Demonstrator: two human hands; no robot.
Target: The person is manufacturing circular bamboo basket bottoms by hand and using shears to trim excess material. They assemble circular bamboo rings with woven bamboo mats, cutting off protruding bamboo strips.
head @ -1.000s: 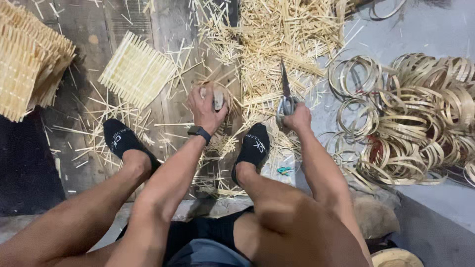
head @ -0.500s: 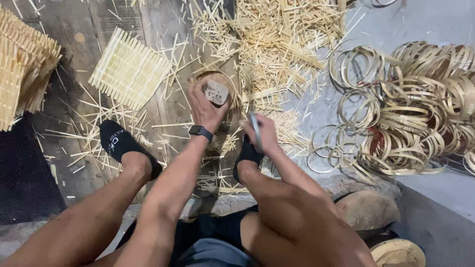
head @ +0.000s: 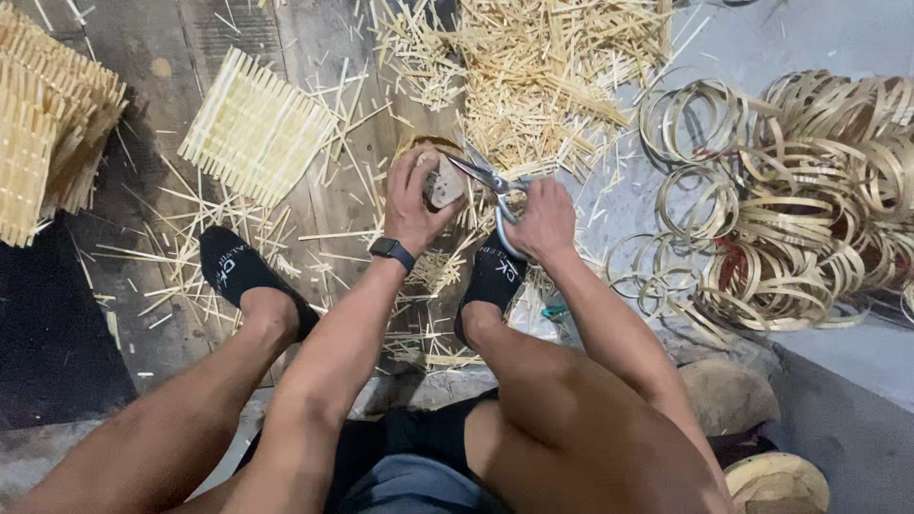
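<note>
My left hand (head: pixel 415 195) grips a small round bamboo piece (head: pixel 442 181) with a woven lattice inside a ring, held just above the floor between my feet. In my right hand (head: pixel 544 217) I hold a pair of metal scissors (head: pixel 488 183), blades parted and pointing left at the rim of the round piece. A dark watch sits on my left wrist (head: pixel 391 251). I sit with my knees up, and my black-socked feet (head: pixel 238 271) rest on the floor on either side of my hands.
A flat woven bamboo mat (head: pixel 253 128) lies at upper left, with a stack of similar mats (head: pixel 43 133) at the left edge. Cut bamboo slivers (head: pixel 552 76) are heaped ahead. Several bamboo rings (head: pixel 790 200) are piled at the right on a grey floor.
My right hand swung the scissors from pointing away, down and back, and now brings the blades to the round piece. My left hand kept hold of that piece.
</note>
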